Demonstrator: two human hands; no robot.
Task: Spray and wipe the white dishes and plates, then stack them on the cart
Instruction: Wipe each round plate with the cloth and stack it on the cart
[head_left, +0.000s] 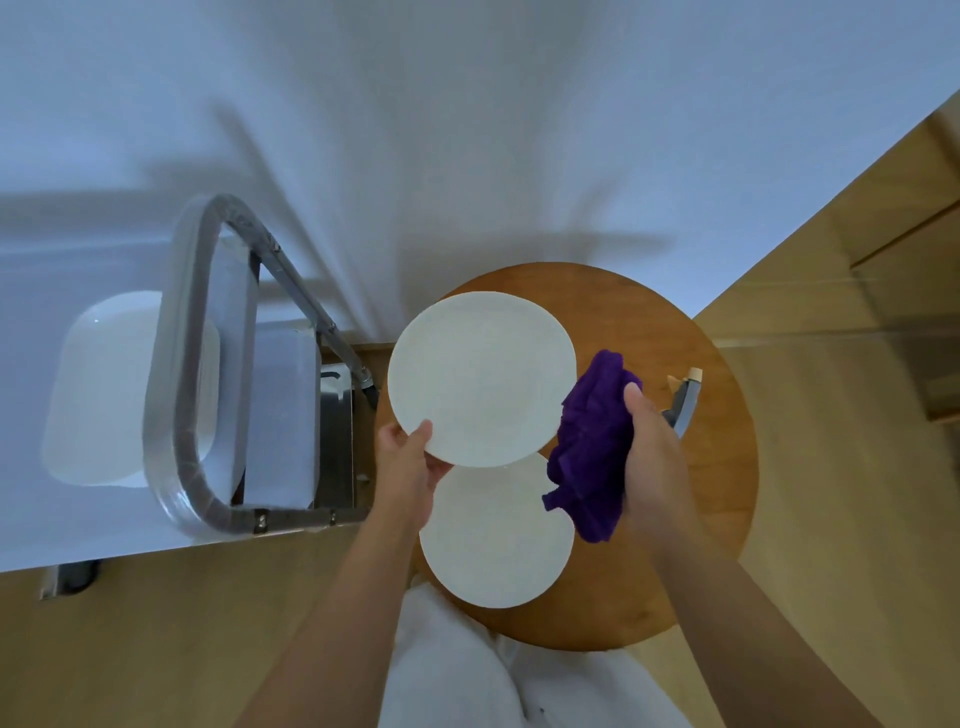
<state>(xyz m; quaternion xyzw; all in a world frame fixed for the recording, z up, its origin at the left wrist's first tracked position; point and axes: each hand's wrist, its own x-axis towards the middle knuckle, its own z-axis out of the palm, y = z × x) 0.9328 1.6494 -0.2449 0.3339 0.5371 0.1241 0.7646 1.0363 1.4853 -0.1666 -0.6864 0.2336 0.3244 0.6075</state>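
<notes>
My left hand (408, 467) pinches the near-left rim of a round white plate (480, 376) and holds it above the round wooden table (701, 493). A second white plate (493, 535) lies flat on the table below it, partly covered by the held one. My right hand (649, 457) grips a bunched purple cloth (589, 452) just right of the held plate's rim. A spray bottle (685, 397) stands on the table behind my right hand, mostly hidden. The metal cart (208, 374) stands to the left, with a white dish (104, 389) on it.
The cart's looped metal handle (182, 364) rises between me and the white dish. A white wall fills the top of the view. Wooden floor and a wooden cabinet (883, 286) lie to the right. My white clothing shows at the bottom.
</notes>
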